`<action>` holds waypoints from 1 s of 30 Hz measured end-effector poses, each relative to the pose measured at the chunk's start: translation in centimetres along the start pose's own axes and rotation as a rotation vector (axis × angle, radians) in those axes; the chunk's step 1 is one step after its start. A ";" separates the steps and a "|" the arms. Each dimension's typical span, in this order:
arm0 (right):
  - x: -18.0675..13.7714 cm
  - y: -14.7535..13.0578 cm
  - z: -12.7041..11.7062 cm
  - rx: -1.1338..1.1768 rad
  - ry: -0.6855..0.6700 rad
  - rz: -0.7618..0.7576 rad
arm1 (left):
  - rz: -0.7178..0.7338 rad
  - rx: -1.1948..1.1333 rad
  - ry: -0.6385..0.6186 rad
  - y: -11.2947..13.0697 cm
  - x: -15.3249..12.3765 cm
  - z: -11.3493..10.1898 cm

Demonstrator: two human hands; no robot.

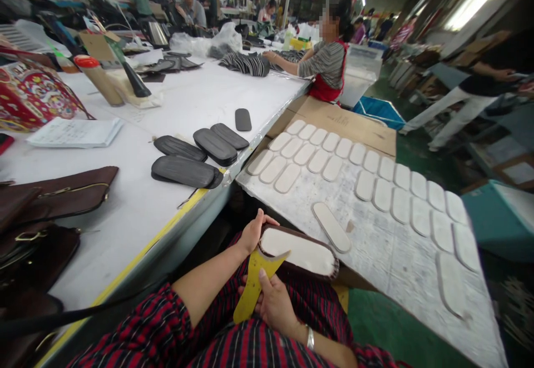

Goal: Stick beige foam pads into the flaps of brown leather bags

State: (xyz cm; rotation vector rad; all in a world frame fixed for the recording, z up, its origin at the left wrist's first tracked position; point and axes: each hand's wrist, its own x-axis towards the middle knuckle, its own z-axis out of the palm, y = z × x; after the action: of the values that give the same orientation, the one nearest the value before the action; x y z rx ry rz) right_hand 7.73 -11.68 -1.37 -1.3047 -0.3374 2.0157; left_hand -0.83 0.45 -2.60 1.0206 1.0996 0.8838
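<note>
A person in a red-and-black striped garment works at the near edge of a low board (375, 257). The left hand (250, 237) is closed around the left end of a brown-rimmed oval panel (298, 251), which lies over the lap just off the board's near edge. The right hand (276, 304), a bracelet at its wrist, grips a yellow forked tool (252, 287), its prongs over the panel's left end; whether they touch it is hard to tell. The hands are near each other but apart. Rows of pale ovals (317, 162) cover much of the board, with a lone pale oval (331, 227) nearest the panel. Left of the board, black oval pads (215, 144) lie on a white table (175, 101). Beyond the board, a co-worker (327, 62) in a red apron handles striped pieces (246, 63).
</note>
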 end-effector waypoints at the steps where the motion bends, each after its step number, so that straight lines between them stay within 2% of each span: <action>1: -0.1 -0.1 0.0 -0.001 0.005 0.006 | 0.013 0.041 0.019 0.1 0.0 0.1; 7: -0.4 -0.4 -0.2 0.055 0.024 0.039 | 0.217 0.395 0.098 0.8 -0.3 1.0; 11: -0.9 -0.6 -0.1 0.101 0.044 0.031 | 0.234 0.559 0.081 1.1 -0.4 1.7; 14: -1.5 -0.8 -0.1 0.091 0.006 0.031 | 0.202 0.648 0.112 1.0 -0.5 2.4; 19: -2.5 -0.6 -1.5 0.082 -0.148 0.049 | 0.017 0.265 0.083 0.3 -1.0 2.0; 24: -3.5 -0.7 -3.0 0.129 -0.192 0.001 | -0.101 -0.572 -0.026 -1.5 -3.1 0.2; 26: -3.9 -1.1 -3.5 0.125 -0.197 -0.048 | -0.071 -0.682 -0.017 -2.1 -4.0 -0.2; 30: -4.5 -2.0 -5.1 0.083 -0.161 -0.130 | -0.039 -0.619 0.015 -2.7 -4.7 -0.1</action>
State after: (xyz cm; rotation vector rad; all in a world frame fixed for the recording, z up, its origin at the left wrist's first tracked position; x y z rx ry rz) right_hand 14.19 -14.06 0.55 -1.0459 -0.3986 2.0073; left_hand -1.83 -4.77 -3.89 0.4764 0.7744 1.1075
